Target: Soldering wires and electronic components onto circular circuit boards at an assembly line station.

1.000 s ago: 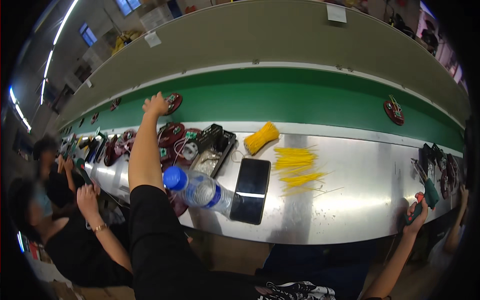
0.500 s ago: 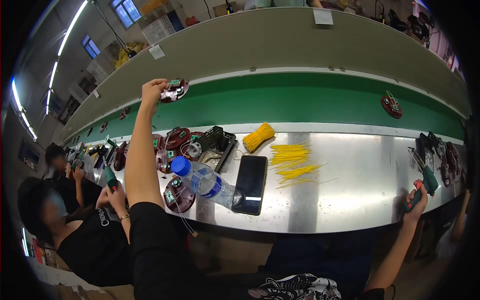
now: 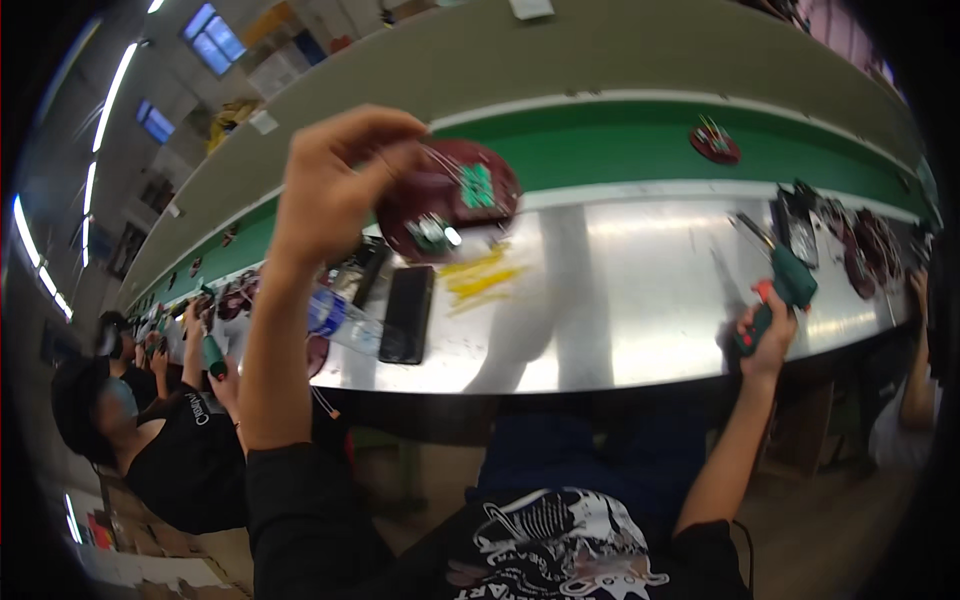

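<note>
Raised over the bench, my left hand (image 3: 325, 190) grips the edge of a dark red round housing (image 3: 400, 215) between thumb and fingers. Its inner side shows, with a green circuit board, another small board lower down and thin wires, all a little blurred. On the right, my right hand (image 3: 768, 345) is wrapped round the handle of a green electric screwdriver (image 3: 792, 278) with red buttons. The long bit points up and to the left, above the metal bench. Yellow cable ties (image 3: 480, 280) lie below the housing, which partly covers them.
A black phone (image 3: 408, 315) and a blue-capped plastic bottle (image 3: 350, 328) lie on the metal bench (image 3: 640, 330). On the green belt (image 3: 610, 150) rests another red housing (image 3: 715, 143). More housings (image 3: 872, 250) are piled at right. A person (image 3: 170, 440) with a green tool sits at left.
My left hand has brought the red housing off the green belt, nearer to me and to the right. My right hand keeps hold of the screwdriver. The whole view has shifted.
</note>
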Action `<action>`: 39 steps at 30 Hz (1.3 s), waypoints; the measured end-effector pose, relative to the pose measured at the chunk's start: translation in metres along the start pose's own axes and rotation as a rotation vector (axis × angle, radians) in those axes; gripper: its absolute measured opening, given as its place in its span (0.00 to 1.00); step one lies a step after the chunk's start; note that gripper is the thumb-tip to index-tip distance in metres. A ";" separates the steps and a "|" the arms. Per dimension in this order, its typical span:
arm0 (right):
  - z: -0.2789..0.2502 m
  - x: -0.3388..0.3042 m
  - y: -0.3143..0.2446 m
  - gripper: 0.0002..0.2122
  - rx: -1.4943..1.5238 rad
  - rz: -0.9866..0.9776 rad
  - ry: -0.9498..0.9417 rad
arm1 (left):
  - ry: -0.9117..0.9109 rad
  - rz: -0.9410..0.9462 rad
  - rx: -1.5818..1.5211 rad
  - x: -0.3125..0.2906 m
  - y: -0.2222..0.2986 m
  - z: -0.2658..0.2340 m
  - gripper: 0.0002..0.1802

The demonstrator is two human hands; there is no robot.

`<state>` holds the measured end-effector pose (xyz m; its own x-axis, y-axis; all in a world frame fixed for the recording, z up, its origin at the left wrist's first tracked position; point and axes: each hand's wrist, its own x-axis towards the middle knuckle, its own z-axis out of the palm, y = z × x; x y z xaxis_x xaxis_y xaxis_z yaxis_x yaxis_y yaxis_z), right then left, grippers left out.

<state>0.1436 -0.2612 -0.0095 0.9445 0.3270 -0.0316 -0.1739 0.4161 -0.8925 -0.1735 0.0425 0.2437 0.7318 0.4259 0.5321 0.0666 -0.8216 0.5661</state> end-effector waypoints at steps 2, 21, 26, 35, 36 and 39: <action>0.001 -0.003 -0.006 0.11 0.009 0.003 -0.009 | -0.100 -0.016 -0.069 -0.018 0.009 0.068 0.07; 0.000 -0.004 -0.010 0.14 -0.044 -0.041 -0.097 | 0.066 0.053 0.533 -0.071 -0.111 0.171 0.08; 0.008 0.001 0.001 0.14 -0.047 -0.028 -0.105 | -0.277 -0.325 0.527 -0.065 -0.160 0.133 0.09; -0.039 0.021 0.001 0.17 -0.068 0.043 -0.189 | 0.049 -0.069 0.502 -0.079 -0.162 0.166 0.07; -0.034 0.020 0.001 0.17 -0.057 0.059 -0.226 | 0.073 -0.054 0.493 -0.082 -0.161 0.163 0.07; -0.021 0.015 0.004 0.17 -0.107 0.058 -0.187 | 0.199 0.004 0.460 -0.087 -0.161 0.159 0.07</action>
<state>0.1634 -0.2725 -0.0230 0.8641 0.5032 -0.0091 -0.1865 0.3033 -0.9345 -0.1401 0.0781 0.0062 0.5917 0.4496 0.6691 0.3890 -0.8863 0.2515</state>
